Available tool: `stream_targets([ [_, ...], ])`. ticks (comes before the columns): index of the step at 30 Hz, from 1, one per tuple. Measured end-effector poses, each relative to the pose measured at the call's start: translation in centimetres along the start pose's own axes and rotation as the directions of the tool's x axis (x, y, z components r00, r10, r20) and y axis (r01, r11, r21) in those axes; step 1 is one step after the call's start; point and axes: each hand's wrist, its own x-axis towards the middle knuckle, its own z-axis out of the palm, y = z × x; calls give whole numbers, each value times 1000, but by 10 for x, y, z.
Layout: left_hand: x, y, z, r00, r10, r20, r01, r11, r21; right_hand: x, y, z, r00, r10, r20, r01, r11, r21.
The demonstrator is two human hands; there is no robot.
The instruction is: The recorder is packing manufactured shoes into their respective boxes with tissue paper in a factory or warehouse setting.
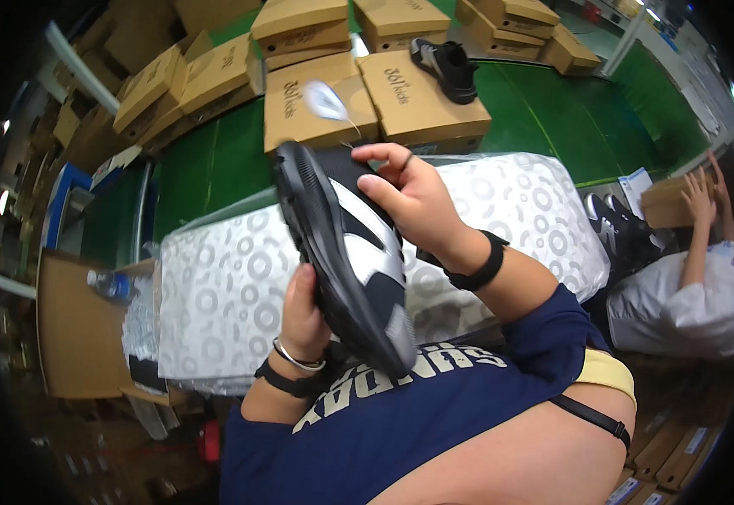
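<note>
Both hands are up close in front of the chest. The left hand (301, 313) is lower, with its palm turned to the right and its fingers curled round the shoe (341, 252). It grips near the heel end. The left wrist has a black band and a thin silver ring round it, and the arm comes up from the bottom. The right hand (405, 189) is higher, near the toe end. Its fingers are bent and spread on the top of the shoe, with the thumb sticking out. The right wrist has a black band. The right arm comes in from the right, bent at the elbow.
</note>
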Motion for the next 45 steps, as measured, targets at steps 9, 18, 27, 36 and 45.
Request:
stream_targets([
  [9, -105, 86, -206, 622, 695, -361, 694, -275, 665, -7, 77, 6, 996, 66, -62, -90, 783, -616],
  [18, -100, 62, -204, 613, 706, -355, 763, -411, 498, 2, 97, 2, 997, 44, -59, -68, 850, -523],
  [27, -97, 65, -201, 705, 654, -274, 672, -495, 551, -4, 89, -1, 998, 71, 5, -34, 542, -840],
  [36, -96, 79, -201, 702, 641, -309, 608, -316, 728, -9, 92, -2, 999, 42, -21, -38, 450, -892],
  [45, -92, 109, -160, 652, 758, 30, 281, -278, 918, -4, 60, -3, 863, -499, 84, 319, 408, -855],
])
